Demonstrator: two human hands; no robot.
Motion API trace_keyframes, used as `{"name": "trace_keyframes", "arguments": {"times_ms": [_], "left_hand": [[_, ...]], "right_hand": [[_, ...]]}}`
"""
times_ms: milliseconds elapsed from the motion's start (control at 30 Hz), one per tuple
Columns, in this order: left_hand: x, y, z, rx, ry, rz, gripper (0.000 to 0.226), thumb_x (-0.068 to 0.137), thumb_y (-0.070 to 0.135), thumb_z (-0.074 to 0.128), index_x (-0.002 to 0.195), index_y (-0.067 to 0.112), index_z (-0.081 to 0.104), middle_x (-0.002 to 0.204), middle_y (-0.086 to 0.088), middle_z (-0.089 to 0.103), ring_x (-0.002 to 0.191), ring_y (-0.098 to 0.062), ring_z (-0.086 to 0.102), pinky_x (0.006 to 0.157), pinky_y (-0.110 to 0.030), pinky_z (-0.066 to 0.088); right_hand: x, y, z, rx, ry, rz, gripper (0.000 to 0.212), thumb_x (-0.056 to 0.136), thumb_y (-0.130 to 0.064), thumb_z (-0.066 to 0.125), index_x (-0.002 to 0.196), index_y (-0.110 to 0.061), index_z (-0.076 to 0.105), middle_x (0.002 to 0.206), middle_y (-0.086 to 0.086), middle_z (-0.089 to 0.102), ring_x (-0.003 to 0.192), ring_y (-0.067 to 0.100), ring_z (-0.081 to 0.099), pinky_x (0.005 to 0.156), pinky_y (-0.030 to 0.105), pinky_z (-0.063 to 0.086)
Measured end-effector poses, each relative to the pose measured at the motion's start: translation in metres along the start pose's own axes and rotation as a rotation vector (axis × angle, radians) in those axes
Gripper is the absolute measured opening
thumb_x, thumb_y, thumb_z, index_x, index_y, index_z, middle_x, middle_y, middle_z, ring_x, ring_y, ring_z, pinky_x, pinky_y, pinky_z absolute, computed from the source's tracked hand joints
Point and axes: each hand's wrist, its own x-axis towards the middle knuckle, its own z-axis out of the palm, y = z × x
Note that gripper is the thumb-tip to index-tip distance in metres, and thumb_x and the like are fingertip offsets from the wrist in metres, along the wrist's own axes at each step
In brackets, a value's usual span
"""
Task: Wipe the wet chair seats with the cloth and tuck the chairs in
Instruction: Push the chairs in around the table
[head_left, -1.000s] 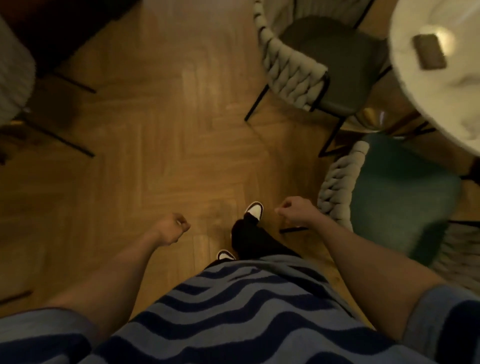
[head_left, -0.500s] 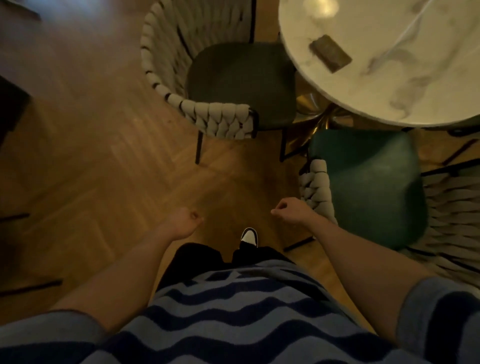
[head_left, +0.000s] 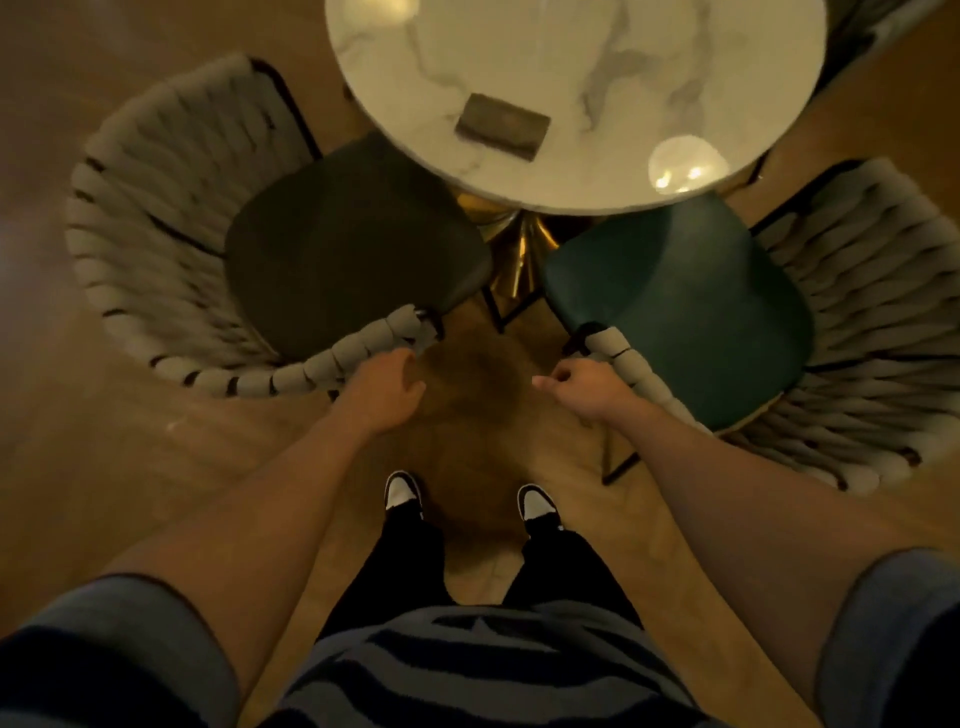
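Observation:
Two woven-back chairs flank a round marble table (head_left: 597, 57). The left chair (head_left: 353, 239) has a dark grey seat and the right chair (head_left: 675, 301) a green one; both seats stick out from under the tabletop. A brown rectangular thing that looks like a folded cloth (head_left: 501, 127) lies on the table. My left hand (head_left: 384, 387) is loosely closed and empty, its fingers at the end of the left chair's woven arm. My right hand (head_left: 582, 384) is curled and empty, beside the end of the right chair's arm.
The table's gold pedestal (head_left: 519, 249) stands between the chairs. My shoes (head_left: 402, 491) rest on the wooden floor in the gap between the two chair arms. Part of another chair (head_left: 872, 21) shows at the top right.
The view has swung round to face the table squarely, with a chair on each side. Both hands have risen forward to the ends of the chair arms.

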Motion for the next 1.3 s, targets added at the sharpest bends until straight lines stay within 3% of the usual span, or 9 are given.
{"name": "trace_keyframes", "arguments": {"times_ms": [233,333,433,600,700,800,933,1200,1300], "left_hand": [[0.084,-0.012,-0.030,0.156,0.041,0.150,0.061,0.093,0.041,0.058,0.145,0.020,0.035,0.143,-0.009,0.039,0.128,-0.031,0.040,0.103,-0.049,0.041],[0.108,-0.019,-0.021,0.133,-0.024,0.143,0.062,0.093,0.043,0.056,0.146,0.020,0.032,0.143,-0.010,0.038,0.127,-0.032,0.042,0.103,-0.049,0.041],[0.124,-0.028,-0.007,0.082,-0.083,0.123,0.059,0.095,0.046,0.051,0.145,0.020,0.033,0.139,-0.010,0.042,0.121,-0.030,0.048,0.099,-0.048,0.045],[0.134,-0.036,0.005,0.221,0.006,0.123,0.046,0.095,0.056,0.045,0.128,0.024,0.042,0.104,0.001,0.052,0.087,-0.017,0.050,0.072,-0.038,0.044],[0.132,-0.039,0.011,0.339,0.130,0.129,0.038,0.094,0.062,0.038,0.104,0.026,0.041,0.085,0.003,0.049,0.074,-0.018,0.048,0.068,-0.038,0.042],[0.131,-0.038,0.013,0.382,0.184,0.140,0.033,0.095,0.060,0.036,0.096,0.027,0.037,0.075,0.006,0.044,0.067,-0.016,0.046,0.065,-0.038,0.044],[0.132,-0.039,0.012,0.410,0.229,0.173,0.033,0.096,0.060,0.034,0.096,0.027,0.038,0.076,0.004,0.050,0.063,-0.015,0.051,0.062,-0.038,0.049],[0.141,-0.047,-0.004,0.472,0.227,0.136,0.042,0.096,0.060,0.034,0.105,0.020,0.046,0.083,-0.001,0.048,0.067,-0.018,0.043,0.065,-0.038,0.039],[0.157,-0.049,-0.009,0.497,0.294,0.161,0.047,0.095,0.062,0.034,0.106,0.018,0.048,0.093,-0.012,0.060,0.081,-0.035,0.058,0.067,-0.041,0.044]], "right_hand": [[0.027,-0.014,-0.005,0.084,0.285,0.095,0.046,0.098,-0.052,0.060,0.129,-0.018,0.057,0.118,0.003,0.061,0.105,0.018,0.056,0.083,0.032,0.046],[0.039,-0.005,-0.016,-0.003,0.436,0.122,0.051,0.098,-0.048,0.062,0.135,-0.015,0.053,0.130,0.010,0.056,0.119,0.027,0.051,0.096,0.040,0.047],[0.055,0.016,-0.022,-0.110,0.488,0.174,0.055,0.099,-0.047,0.059,0.138,-0.011,0.049,0.140,0.015,0.052,0.130,0.036,0.046,0.107,0.049,0.043],[0.082,0.054,-0.019,-0.102,0.385,0.283,0.050,0.099,-0.052,0.054,0.130,-0.012,0.047,0.126,0.015,0.059,0.110,0.036,0.058,0.087,0.046,0.051],[0.089,0.067,-0.019,-0.286,0.406,0.233,0.047,0.099,-0.064,0.045,0.111,-0.018,0.048,0.102,0.007,0.061,0.092,0.031,0.060,0.074,0.044,0.050],[0.088,0.075,-0.018,-0.501,0.477,0.152,0.051,0.098,-0.072,0.034,0.098,-0.022,0.041,0.081,-0.001,0.055,0.073,0.023,0.055,0.062,0.040,0.044],[0.086,0.081,-0.015,-0.557,0.546,0.083,0.052,0.098,-0.074,0.028,0.094,-0.023,0.040,0.074,-0.002,0.055,0.062,0.017,0.053,0.055,0.036,0.044],[0.087,0.086,-0.012,-0.526,0.585,0.035,0.052,0.098,-0.074,0.026,0.092,-0.024,0.040,0.073,-0.004,0.053,0.064,0.019,0.052,0.060,0.039,0.043],[0.089,0.088,-0.012,-0.541,0.594,0.030,0.053,0.099,-0.073,0.026,0.092,-0.023,0.040,0.072,-0.004,0.053,0.062,0.018,0.051,0.058,0.037,0.041]]}}
